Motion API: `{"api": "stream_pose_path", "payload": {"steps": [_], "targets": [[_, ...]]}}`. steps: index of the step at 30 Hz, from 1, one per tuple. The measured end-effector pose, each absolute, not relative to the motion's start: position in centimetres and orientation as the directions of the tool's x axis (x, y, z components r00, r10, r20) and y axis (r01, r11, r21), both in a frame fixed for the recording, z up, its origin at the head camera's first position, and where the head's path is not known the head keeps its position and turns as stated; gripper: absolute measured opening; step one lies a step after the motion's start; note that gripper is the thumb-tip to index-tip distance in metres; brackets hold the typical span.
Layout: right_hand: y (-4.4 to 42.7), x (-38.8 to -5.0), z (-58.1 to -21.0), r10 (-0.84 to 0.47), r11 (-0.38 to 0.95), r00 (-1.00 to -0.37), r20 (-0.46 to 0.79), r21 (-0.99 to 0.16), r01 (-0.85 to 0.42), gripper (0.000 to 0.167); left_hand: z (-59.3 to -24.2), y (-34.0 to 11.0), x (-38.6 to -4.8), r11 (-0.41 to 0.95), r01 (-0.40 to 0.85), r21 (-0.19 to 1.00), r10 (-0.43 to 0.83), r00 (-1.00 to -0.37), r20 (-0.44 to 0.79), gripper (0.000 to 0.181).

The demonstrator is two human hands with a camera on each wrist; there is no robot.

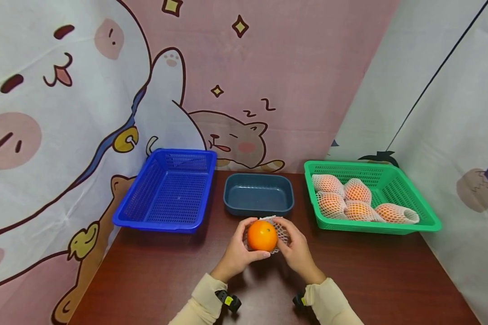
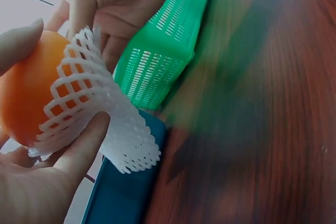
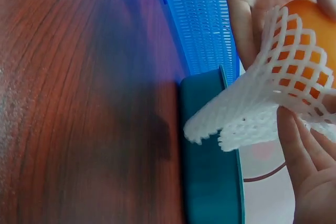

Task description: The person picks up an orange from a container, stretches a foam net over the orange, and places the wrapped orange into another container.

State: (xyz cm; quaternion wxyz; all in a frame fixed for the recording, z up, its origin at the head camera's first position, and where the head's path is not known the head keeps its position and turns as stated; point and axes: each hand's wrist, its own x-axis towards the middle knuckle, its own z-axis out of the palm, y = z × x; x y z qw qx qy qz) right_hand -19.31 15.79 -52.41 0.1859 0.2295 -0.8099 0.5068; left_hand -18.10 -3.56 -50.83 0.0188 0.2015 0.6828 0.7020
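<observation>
An orange (image 1: 262,235) is held up between both hands, over the table in front of the dark teal tray. A white foam net sleeve (image 2: 121,129) covers part of the fruit, and its loose end sticks out past it. My left hand (image 1: 237,253) grips the orange, thumb at the near side and fingers at the far side. On the other side my right hand (image 1: 300,255) pinches the net sleeve around the orange. In the right wrist view the sleeve (image 3: 236,103) hangs half off the fruit, its open end spread.
A blue basket (image 1: 124,222) with nothing in it stands at the left. The teal tray (image 1: 260,212) lies in the middle, beyond the hands. At the right, a green basket (image 1: 427,221) holds several net-wrapped oranges (image 1: 359,211). A printed cloth (image 1: 309,81) hangs behind.
</observation>
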Motion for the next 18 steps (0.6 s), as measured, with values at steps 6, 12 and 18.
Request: {"api": "stream_pose_path", "payload": {"steps": [6,12,18], "targets": [[15.9,-19.8,-53.0,-0.051,0.466,-0.861,0.505,-0.751,-0.468,0.055,-52.4,-3.8,-18.8,0.071,0.26,0.963,0.272,-0.934,0.233,0.105],[15.3,-19.6,-52.7,0.036,0.478,-0.847,0.53,-0.754,-0.451,0.015,-53.5,-4.1,-19.2,0.23,0.324,0.918,0.24,-0.933,0.269,0.103],[13.4,-18.1,-50.8,-0.01,0.409,-0.776,0.631,-0.705,-0.579,0.02,-53.5,-4.0,-19.3,0.362,0.375,0.854,0.188,-0.926,0.327,0.098]]}}
